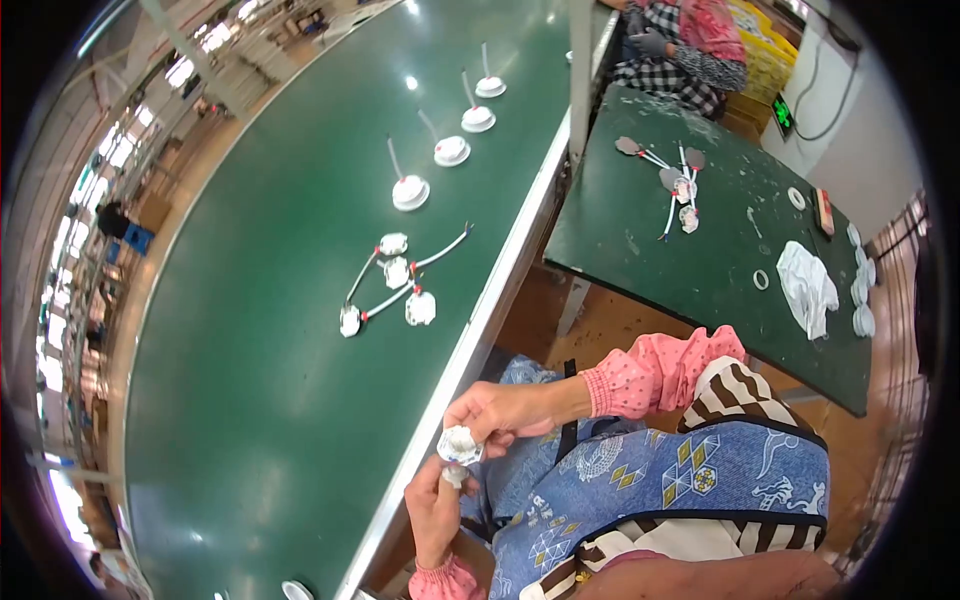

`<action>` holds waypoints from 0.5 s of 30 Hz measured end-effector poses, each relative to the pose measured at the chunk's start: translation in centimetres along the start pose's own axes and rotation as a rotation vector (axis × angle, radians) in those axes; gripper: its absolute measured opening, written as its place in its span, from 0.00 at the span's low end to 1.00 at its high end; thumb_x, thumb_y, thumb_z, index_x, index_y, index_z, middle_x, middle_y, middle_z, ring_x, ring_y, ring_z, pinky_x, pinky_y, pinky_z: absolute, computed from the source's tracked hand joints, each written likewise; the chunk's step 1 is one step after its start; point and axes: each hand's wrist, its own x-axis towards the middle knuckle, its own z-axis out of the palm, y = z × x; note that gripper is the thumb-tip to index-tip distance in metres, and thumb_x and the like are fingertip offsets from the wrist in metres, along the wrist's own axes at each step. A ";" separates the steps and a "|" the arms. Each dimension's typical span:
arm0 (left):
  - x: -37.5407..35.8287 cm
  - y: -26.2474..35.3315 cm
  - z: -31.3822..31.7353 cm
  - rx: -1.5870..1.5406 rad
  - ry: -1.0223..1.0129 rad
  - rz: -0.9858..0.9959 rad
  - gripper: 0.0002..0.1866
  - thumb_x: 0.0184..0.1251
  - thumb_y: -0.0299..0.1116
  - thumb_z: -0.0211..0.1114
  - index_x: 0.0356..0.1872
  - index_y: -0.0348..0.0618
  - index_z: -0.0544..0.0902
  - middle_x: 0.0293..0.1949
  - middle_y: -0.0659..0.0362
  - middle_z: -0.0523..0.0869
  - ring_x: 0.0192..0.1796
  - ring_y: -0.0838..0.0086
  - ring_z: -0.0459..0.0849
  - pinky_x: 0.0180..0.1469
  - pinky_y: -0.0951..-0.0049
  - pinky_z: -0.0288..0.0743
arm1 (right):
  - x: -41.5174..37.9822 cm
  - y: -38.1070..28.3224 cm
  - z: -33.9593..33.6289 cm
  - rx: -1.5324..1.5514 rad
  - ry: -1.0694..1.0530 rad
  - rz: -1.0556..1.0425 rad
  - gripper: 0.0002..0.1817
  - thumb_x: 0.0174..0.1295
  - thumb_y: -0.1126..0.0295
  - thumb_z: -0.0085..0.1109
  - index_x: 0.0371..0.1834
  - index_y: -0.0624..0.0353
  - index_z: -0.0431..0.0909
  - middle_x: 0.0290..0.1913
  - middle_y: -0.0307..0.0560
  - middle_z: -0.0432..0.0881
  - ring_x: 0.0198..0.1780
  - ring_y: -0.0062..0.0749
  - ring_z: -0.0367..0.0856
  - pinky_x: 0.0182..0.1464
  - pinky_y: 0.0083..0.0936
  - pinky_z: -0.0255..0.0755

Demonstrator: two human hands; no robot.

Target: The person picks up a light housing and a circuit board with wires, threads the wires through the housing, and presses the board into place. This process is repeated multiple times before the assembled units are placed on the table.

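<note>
My right hand (495, 412) is closed, pinching a white, roughly round part (460, 446) with a hollow face and an uneven rim. Just below it, the fingers of my left hand (434, 508) close on a small whitish piece (455, 476); its kind is too small to make out. Both hands are close together over my lap, beside the metal edge (440, 405) of the green conveyor belt (240, 400). On the belt nearby lies a cluster of round white parts (397, 272) joined to white wires with red ends.
Several white round pieces (410, 193) with wires sticking up stand along the belt. A green side table (640, 240) holds wired parts (684, 190), tape rings (761, 280) and a white cloth (806, 288). Another person (680, 50) with gloved hands sits beyond it.
</note>
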 end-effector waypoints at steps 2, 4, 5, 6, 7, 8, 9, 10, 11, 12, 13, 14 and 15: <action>0.1 -0.4 -0.6 0.081 -0.033 0.054 0.12 0.79 0.31 0.57 0.44 0.33 0.85 0.26 0.62 0.83 0.28 0.82 0.80 0.31 0.79 0.72 | 0.1 -0.5 -0.2 0.018 0.033 -0.067 0.09 0.66 0.70 0.65 0.43 0.64 0.80 0.30 0.39 0.82 0.21 0.16 0.75 0.21 0.14 0.61; -0.3 -0.3 -0.9 0.143 -0.026 0.057 0.11 0.76 0.27 0.55 0.43 0.35 0.86 0.25 0.62 0.83 0.28 0.81 0.80 0.31 0.79 0.72 | -0.5 -1.1 -0.1 0.019 0.075 -0.108 0.08 0.65 0.72 0.63 0.43 0.64 0.80 0.30 0.40 0.82 0.21 0.17 0.74 0.21 0.15 0.62; -0.4 -0.7 -1.0 0.141 -0.012 0.061 0.10 0.76 0.27 0.56 0.42 0.36 0.86 0.25 0.62 0.83 0.28 0.81 0.80 0.30 0.78 0.71 | -0.9 -1.4 -0.1 0.011 0.091 -0.107 0.08 0.64 0.74 0.62 0.43 0.65 0.80 0.31 0.41 0.82 0.22 0.18 0.74 0.22 0.16 0.62; -0.3 -0.3 -1.0 0.299 -0.002 0.090 0.09 0.74 0.25 0.57 0.41 0.37 0.87 0.23 0.62 0.81 0.27 0.83 0.79 0.30 0.79 0.70 | -0.9 -1.7 0.0 0.004 0.079 -0.081 0.08 0.63 0.75 0.60 0.43 0.65 0.80 0.32 0.42 0.82 0.22 0.18 0.74 0.22 0.16 0.63; -0.2 0.5 -0.4 0.446 0.048 0.133 0.09 0.69 0.21 0.59 0.41 0.38 0.87 0.25 0.56 0.84 0.27 0.75 0.83 0.32 0.74 0.74 | -0.9 -1.6 -0.1 0.033 0.054 -0.059 0.10 0.62 0.77 0.58 0.45 0.66 0.80 0.34 0.44 0.83 0.25 0.19 0.75 0.24 0.18 0.64; 0.5 -1.1 -0.3 0.641 0.125 0.353 0.11 0.63 0.18 0.59 0.42 0.40 0.87 0.30 0.51 0.86 0.32 0.59 0.87 0.35 0.65 0.78 | -0.8 -0.9 -0.7 0.074 0.058 -0.029 0.12 0.61 0.76 0.59 0.47 0.67 0.80 0.38 0.46 0.85 0.27 0.20 0.76 0.25 0.19 0.65; 0.7 -1.7 0.0 0.688 0.170 0.424 0.14 0.60 0.18 0.59 0.45 0.43 0.85 0.37 0.48 0.87 0.38 0.48 0.86 0.39 0.57 0.80 | -0.7 -0.8 -0.5 0.142 0.025 -0.002 0.13 0.60 0.76 0.59 0.48 0.66 0.80 0.40 0.47 0.85 0.29 0.20 0.76 0.25 0.19 0.65; 0.5 -2.1 0.2 0.692 0.157 0.443 0.17 0.59 0.17 0.58 0.48 0.44 0.83 0.39 0.49 0.87 0.38 0.49 0.87 0.39 0.56 0.80 | -0.8 -0.3 -0.5 0.162 0.031 0.039 0.12 0.60 0.75 0.62 0.47 0.66 0.79 0.40 0.47 0.85 0.28 0.21 0.76 0.25 0.19 0.65; 0.3 -2.5 0.8 0.673 0.192 0.461 0.17 0.59 0.18 0.58 0.49 0.44 0.82 0.41 0.50 0.86 0.39 0.49 0.87 0.38 0.56 0.81 | -0.8 -1.2 0.6 0.142 0.037 0.034 0.14 0.60 0.72 0.64 0.47 0.66 0.79 0.39 0.46 0.84 0.27 0.21 0.76 0.24 0.18 0.66; 0.0 -2.5 1.1 0.603 0.222 0.476 0.16 0.59 0.19 0.59 0.49 0.42 0.82 0.41 0.50 0.86 0.40 0.49 0.87 0.37 0.56 0.82 | -0.7 -1.1 0.7 0.129 0.028 -0.012 0.13 0.62 0.70 0.64 0.47 0.66 0.79 0.36 0.44 0.82 0.25 0.20 0.73 0.22 0.18 0.61; -0.6 -2.8 1.3 0.560 0.263 0.471 0.16 0.59 0.19 0.59 0.49 0.41 0.82 0.41 0.49 0.86 0.40 0.49 0.87 0.38 0.56 0.82 | -0.6 -1.3 0.6 0.096 0.041 -0.007 0.13 0.63 0.70 0.64 0.46 0.66 0.77 0.34 0.43 0.81 0.23 0.20 0.71 0.22 0.18 0.62; -1.3 -3.1 1.2 0.511 0.286 0.485 0.16 0.60 0.19 0.59 0.49 0.40 0.81 0.41 0.48 0.86 0.41 0.49 0.87 0.38 0.56 0.82 | -0.3 -1.5 0.8 0.102 0.029 -0.015 0.13 0.63 0.70 0.64 0.45 0.66 0.76 0.33 0.43 0.80 0.22 0.19 0.70 0.22 0.18 0.62; -2.2 -3.1 1.2 0.490 0.338 0.480 0.16 0.60 0.18 0.59 0.50 0.39 0.82 0.42 0.48 0.86 0.41 0.49 0.87 0.39 0.57 0.82 | 0.1 -1.4 0.5 0.110 0.034 -0.019 0.12 0.64 0.71 0.64 0.44 0.66 0.75 0.32 0.43 0.80 0.22 0.19 0.70 0.22 0.18 0.62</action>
